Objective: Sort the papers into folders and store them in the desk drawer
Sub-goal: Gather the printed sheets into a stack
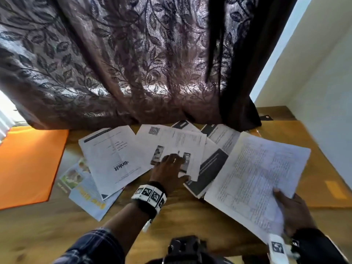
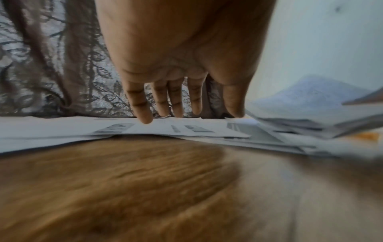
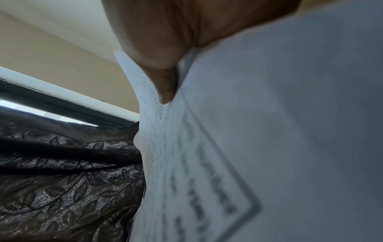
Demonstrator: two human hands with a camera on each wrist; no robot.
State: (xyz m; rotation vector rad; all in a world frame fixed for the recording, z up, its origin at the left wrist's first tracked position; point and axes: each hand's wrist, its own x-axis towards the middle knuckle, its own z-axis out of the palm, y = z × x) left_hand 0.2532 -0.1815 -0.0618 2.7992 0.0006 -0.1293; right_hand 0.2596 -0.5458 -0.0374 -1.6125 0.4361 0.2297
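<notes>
A: Desk (image 1: 190, 216), far left: orange folder (image 1: 28, 164) lying flat, near the curtain (image 1: 114, 63) hem.

B: Next to it?

A: Leaflets (image 1: 83, 189), coloured, partly under a white sheet (image 1: 114, 159) printed with a logo that reads upside down from the head view. Sheet overlaps the leaflets' right side.

B: Centre?

A: Photo sheet (image 1: 175, 145) with a QR code at its far corner and small pictures near its near edge. Left hand (image 1: 167, 168) is on it, palm down, fingers (image 2: 140, 104) straight and slightly spread. Left wrist view shows the fingertips touching the paper. No curl, no pinch.

B: Right of that hand?

A: Booklet (image 1: 211, 170) with a dark cover, tilted, its near corner just beside the left thumb. More sheets (image 1: 222, 136) fan out behind it up to the curtain.

B: And the right side?

A: Table sheets (image 1: 257, 174), several pages of dense print, lifted off the desk at the near end and overlapping the booklet's right edge. Right hand (image 1: 293, 212) pinches them at their near right corner: thumb (image 3: 165, 81) on top, the other fingers hidden beneath. Page count: cannot tell.

B: Anything under them?

A: Tan folder (image 1: 323, 168), flat on the desk by the wall (image 1: 314, 73).

B: Drawer?

A: Cannot tell; not seen in any view.
</notes>
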